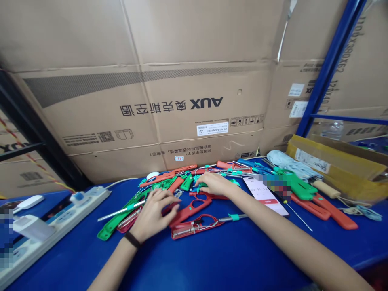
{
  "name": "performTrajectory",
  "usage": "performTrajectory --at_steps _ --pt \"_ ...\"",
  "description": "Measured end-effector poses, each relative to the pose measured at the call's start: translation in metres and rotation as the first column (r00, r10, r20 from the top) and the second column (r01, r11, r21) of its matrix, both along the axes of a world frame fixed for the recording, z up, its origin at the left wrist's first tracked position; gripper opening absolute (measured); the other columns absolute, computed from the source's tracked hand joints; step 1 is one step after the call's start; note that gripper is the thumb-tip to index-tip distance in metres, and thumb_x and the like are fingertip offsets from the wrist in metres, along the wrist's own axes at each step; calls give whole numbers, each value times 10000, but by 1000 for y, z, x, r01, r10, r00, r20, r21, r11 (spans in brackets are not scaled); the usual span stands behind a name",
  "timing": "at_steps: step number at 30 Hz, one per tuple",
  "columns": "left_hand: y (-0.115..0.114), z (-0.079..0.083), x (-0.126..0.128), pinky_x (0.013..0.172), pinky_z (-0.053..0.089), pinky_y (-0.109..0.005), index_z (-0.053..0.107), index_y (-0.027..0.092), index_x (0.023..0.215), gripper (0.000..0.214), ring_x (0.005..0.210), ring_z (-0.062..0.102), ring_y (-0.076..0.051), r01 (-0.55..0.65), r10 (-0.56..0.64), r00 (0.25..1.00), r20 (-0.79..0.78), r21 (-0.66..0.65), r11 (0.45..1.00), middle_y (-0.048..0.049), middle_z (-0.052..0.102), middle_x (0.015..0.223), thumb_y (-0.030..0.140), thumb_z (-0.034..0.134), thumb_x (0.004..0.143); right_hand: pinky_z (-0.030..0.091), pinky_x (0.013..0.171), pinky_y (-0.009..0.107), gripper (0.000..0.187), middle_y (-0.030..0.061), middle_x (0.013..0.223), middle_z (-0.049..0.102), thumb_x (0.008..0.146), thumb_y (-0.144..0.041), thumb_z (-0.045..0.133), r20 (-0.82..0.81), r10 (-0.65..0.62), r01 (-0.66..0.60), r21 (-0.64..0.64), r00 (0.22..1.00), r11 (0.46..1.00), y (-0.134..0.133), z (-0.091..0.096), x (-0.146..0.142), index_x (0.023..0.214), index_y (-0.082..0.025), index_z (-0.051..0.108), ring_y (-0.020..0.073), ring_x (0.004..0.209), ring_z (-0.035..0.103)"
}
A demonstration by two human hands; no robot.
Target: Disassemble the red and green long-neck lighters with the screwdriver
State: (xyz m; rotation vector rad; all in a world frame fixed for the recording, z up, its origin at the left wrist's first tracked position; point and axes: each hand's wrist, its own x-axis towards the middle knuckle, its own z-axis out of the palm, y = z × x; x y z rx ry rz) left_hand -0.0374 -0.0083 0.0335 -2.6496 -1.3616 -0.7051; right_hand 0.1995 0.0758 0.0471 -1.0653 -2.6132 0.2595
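Flat blue tabletop [194, 262] underlies my spread left grip [155, 213] and curled right grip [214, 184], contents indeterminable; beside the former, elongated red plastic casing [199, 230]: wired, not yet closed.

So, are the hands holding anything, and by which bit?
Can't tell: the left hand is over the parts, the right hand is among them, any grip hidden.

Before us, diffuse light falls fairly evenly on the tall brown cardboard sheet [182, 48]; a pale sheen marks the smooth blue tabletop [172, 275]. Heaped red and green plastic casings [189, 211] appear soft in detail. Wide-angle distortion stretches the edges; mosaic blocks veil the far left.
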Motion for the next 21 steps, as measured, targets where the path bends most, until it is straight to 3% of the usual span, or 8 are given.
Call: performTrajectory --at_steps 4,7,10,11,13,18,20,21 --pt "-10 2 19 966 342 -434 681 269 966 184 921 576 -210 104 -104 994 25 -8 995 -35 652 929 326 535 869 451 848 341 161 77 947 696 702 -103 689 -80 35 -35 9 996 999 7 -4 -7 835 -190 717 243 955 617" --pt "-12 1 24 992 328 -442 663 265 983 183 919 595 -202 67 -73 992 105 57 996 -33 670 939 298 506 893 453 856 331 131 73 997 685 821 -250 617 -191 28 -23 29 981 999 5 0 -8 905 -183 692 209 957 618" --pt "-11 -2 24 996 342 -449 578 250 1126 247 934 609 -210 -22 -4 973 231 111 994 -43 683 986 305 524 892 507 738 305 275 69 894 698 886 -392 509 -484 -43 -28 -139 874 990 -8 6 -12 934 -155 640 169 807 656" --pt "-11 -3 24 984 362 -445 541 243 1173 299 934 612 -214 -45 11 964 266 121 992 -48 682 998 317 542 883 520 704 301 283 58 833 699 853 -426 549 -602 -94 -80 -257 793 963 -14 7 -14 886 -155 623 166 757 665" --pt "-12 -5 25 932 416 -417 506 229 1203 360 911 620 -216 -71 20 947 320 147 987 -52 682 980 335 574 866 534 695 313 301 24 729 694 772 -462 635 -710 -197 -234 -460 676 857 -29 5 -18 822 -173 568 168 704 679" --pt "-15 -9 32 840 468 -347 599 216 983 139 854 631 -203 1 -85 934 347 237 972 -43 690 878 292 572 870 546 708 336 400 11 665 689 683 -517 690 -705 -413 -371 -676 576 637 -61 -13 -25 777 -188 483 177 696 694" --pt "-16 -10 34 834 469 -344 608 212 893 77 797 631 -191 32 -120 931 344 250 968 -32 688 822 275 571 869 544 710 342 396 23 668 685 693 -520 681 -666 -442 -332 -710 601 621 -68 -18 -23 775 -180 495 180 698 690" --pt "-16 -10 34 825 472 -343 607 209 854 77 754 625 -183 38 -124 930 346 245 969 -25 678 778 275 571 868 540 710 339 378 35 701 688 705 -506 678 -661 -430 -290 -697 616 655 -70 -18 -21 787 -174 515 179 715 685"
